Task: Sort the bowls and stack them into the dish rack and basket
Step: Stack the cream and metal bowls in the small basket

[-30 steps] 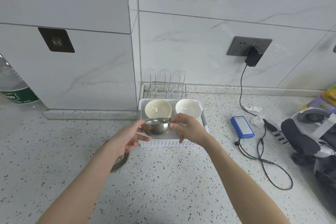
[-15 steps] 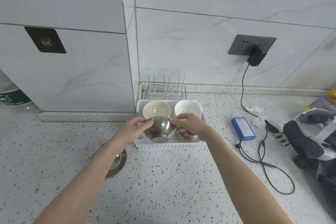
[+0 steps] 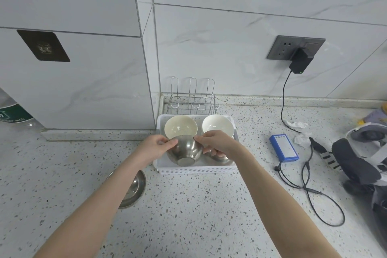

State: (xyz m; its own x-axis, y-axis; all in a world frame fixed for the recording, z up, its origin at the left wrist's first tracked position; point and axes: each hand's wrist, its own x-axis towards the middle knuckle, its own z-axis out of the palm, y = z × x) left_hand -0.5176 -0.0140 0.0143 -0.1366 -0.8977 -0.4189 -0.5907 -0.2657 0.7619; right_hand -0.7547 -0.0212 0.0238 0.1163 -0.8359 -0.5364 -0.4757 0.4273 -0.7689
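Observation:
A white plastic basket [image 3: 196, 170] stands on the counter against the wall corner. Two cream ceramic bowls [image 3: 180, 127] [image 3: 217, 125] lean on edge in its back half. My left hand [image 3: 154, 147] and my right hand [image 3: 219, 142] both pinch the rim of a steel bowl [image 3: 185, 151], tilted with its base facing me, in the basket's front left. A second steel bowl [image 3: 219, 158] sits in the front right, partly hidden under my right hand. An empty wire dish rack [image 3: 192, 98] stands behind the basket. Another steel bowl [image 3: 134, 189] lies on the counter under my left forearm.
To the right lie a blue box [image 3: 283, 147], a black cable [image 3: 310, 190] running from a wall charger [image 3: 299, 63], crumpled tissue and a grey headset [image 3: 360, 153]. A water bottle [image 3: 12, 111] stands at the far left. A wall block juts out left of the basket.
Both hands have carried the steel bowl from above the basket's front edge down into it, tipping it from upright onto its side with the base toward me.

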